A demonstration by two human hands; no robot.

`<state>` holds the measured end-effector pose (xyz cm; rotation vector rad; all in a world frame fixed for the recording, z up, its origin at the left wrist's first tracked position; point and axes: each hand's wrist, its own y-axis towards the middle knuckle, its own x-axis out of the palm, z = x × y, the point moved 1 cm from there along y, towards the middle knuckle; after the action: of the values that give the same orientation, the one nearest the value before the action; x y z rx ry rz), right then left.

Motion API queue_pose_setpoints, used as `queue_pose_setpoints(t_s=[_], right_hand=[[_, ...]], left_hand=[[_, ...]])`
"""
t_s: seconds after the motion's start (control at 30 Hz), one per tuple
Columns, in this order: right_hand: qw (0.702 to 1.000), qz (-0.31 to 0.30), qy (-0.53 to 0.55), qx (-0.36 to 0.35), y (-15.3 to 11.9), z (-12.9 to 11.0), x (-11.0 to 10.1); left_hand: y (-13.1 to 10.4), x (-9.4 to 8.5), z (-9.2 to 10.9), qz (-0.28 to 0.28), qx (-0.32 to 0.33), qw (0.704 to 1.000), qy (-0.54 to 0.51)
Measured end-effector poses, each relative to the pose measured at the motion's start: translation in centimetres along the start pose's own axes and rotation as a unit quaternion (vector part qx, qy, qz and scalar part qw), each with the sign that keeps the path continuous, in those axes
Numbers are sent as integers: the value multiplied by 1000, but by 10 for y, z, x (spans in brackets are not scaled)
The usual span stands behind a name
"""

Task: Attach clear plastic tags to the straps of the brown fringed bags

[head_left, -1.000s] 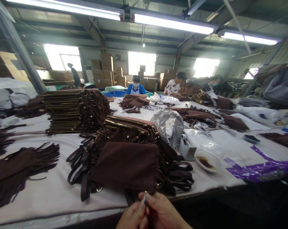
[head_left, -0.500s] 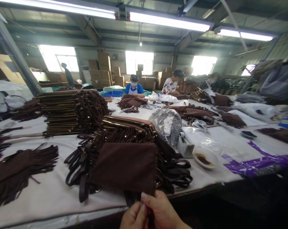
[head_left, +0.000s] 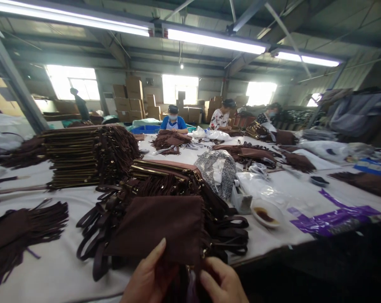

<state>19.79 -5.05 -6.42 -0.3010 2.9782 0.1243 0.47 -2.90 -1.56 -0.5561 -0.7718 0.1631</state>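
A dark brown pouch (head_left: 158, 225) lies on a pile of fringed bags with looped straps, near the table's front edge. My left hand (head_left: 149, 271) grips the pouch's lower edge, its thumb on top and the other fingers hidden beneath. At the lower right corner, beside a small metal fitting, my right hand (head_left: 223, 280) has its fingers bent around the edge; what they pinch is too dark to make out. Behind the pouch are bags with gold zippers (head_left: 149, 170).
A tall stack of bags (head_left: 72, 158) stands at the left, a fringed piece (head_left: 16, 229) in front of it. Rightward are a metal box (head_left: 242, 200), a bowl of brown liquid (head_left: 267, 216) and purple plastic (head_left: 332, 219). People sit across the table.
My hands have moved apart from their pinch below the pouch. My left hand has shifted left and up onto its lower edge, my right hand slightly right. The view has shifted slightly.
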Motion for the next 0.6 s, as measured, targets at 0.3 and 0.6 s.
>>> queue_pose_setpoints(t_s=[0.3,0.6], right_hand=[[896,183,-376,-148,31,28,-43],[959,153,-216,-106,56,40,-56]], left_hand=[[-7,58,49,-45,130,982,129],[6,157,134,-100,394,880,248]])
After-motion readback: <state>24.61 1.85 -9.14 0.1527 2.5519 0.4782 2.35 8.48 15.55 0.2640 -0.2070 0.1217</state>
